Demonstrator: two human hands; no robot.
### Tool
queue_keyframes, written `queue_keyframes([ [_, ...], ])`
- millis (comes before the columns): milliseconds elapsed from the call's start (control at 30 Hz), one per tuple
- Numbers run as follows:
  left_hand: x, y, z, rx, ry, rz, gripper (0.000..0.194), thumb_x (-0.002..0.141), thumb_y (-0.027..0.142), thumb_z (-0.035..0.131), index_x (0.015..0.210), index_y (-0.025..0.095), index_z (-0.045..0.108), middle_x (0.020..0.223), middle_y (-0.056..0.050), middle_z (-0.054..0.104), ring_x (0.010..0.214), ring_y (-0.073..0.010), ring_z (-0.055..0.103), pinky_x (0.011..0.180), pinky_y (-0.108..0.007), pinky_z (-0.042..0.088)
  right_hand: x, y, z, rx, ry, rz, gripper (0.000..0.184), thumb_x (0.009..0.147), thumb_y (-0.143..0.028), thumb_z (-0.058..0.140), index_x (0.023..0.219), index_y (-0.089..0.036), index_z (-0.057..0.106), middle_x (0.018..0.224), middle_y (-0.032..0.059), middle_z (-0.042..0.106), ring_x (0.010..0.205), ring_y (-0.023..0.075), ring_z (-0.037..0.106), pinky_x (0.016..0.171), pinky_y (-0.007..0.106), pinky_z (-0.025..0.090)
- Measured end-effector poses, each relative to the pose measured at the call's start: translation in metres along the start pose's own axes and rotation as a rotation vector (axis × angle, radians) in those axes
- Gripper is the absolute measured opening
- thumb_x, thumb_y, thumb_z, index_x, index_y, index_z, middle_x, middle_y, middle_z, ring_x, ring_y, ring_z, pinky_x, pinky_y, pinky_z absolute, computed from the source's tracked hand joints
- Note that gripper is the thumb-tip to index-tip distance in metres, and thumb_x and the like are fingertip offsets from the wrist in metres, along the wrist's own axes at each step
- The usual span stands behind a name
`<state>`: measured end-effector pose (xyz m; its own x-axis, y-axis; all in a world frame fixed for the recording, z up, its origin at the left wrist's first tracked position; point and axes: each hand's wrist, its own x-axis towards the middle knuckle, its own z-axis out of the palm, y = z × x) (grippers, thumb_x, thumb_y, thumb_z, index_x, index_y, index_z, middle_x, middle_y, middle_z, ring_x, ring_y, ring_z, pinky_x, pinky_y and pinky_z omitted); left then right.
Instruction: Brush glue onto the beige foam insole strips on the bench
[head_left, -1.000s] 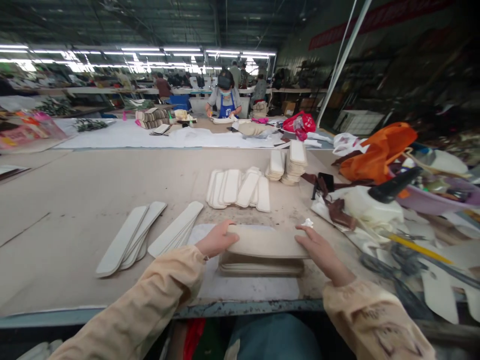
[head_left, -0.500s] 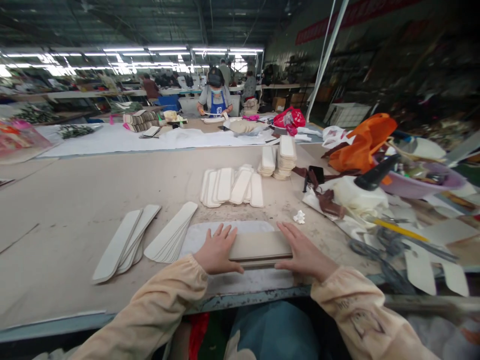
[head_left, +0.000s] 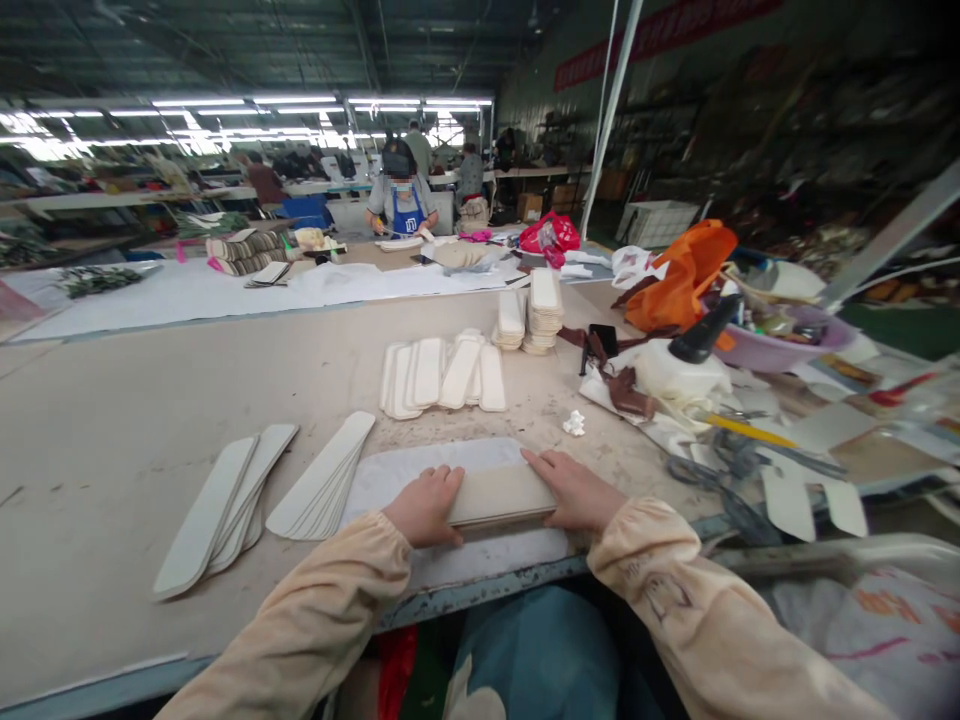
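Note:
A short stack of long off-white strips (head_left: 501, 494) lies crosswise over a pale sheet (head_left: 517, 546) near the table's front edge. My left hand (head_left: 429, 505) grips the left end of the stack, thumb at the near side and fingers at the far side. At the right end, my right hand (head_left: 576, 490) grips it the same way. Both ends of the strips are covered by my hands. To the left lie a fanned pile of strips (head_left: 324, 485) with rounded ends and another loose pile (head_left: 214, 520).
Behind the sheet are spread shorter rounded pieces (head_left: 429, 372) and upright stacks (head_left: 543, 310). At right lie scissors (head_left: 724, 490), a yellow tool (head_left: 750, 430), a white bottle with a black nozzle (head_left: 679, 375) and a purple basin (head_left: 787, 345). A co-worker (head_left: 405, 200) sits across the table.
My fingers have gone from spread to closed around the stack's ends, and its layers now look more even. The whole view has shifted slightly, moving the scene leftward.

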<state>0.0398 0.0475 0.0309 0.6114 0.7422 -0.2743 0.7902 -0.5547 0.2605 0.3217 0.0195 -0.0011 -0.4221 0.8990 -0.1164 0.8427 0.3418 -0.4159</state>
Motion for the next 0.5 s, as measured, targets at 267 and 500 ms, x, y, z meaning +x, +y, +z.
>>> queue_keyframes([
  [267,-0.009,-0.020,0.020,-0.169,0.245,0.006,0.101,0.059,0.050,0.075,0.143,0.013,0.033,0.143,-0.020,0.039,0.132,-0.0366,0.039,0.109,-0.047,0.034,-0.031,0.005,-0.018,0.195,0.276,0.125,0.111,0.053,-0.047,0.083,0.148,-0.019,0.032,0.149,0.0150,0.034,0.137,0.0311,0.029,0.112,0.045,0.026],
  [500,-0.042,-0.039,0.070,-0.701,0.695,-0.402,0.072,0.076,0.068,0.047,0.125,0.016,0.050,0.109,-0.010,0.060,0.097,-0.0278,0.063,0.087,-0.044,0.053,-0.111,0.083,-0.033,0.569,0.870,0.687,0.056,0.087,-0.064,0.034,0.113,-0.019,0.055,0.075,0.0068,0.065,0.070,0.0229,0.066,0.071,0.041,0.058],
])
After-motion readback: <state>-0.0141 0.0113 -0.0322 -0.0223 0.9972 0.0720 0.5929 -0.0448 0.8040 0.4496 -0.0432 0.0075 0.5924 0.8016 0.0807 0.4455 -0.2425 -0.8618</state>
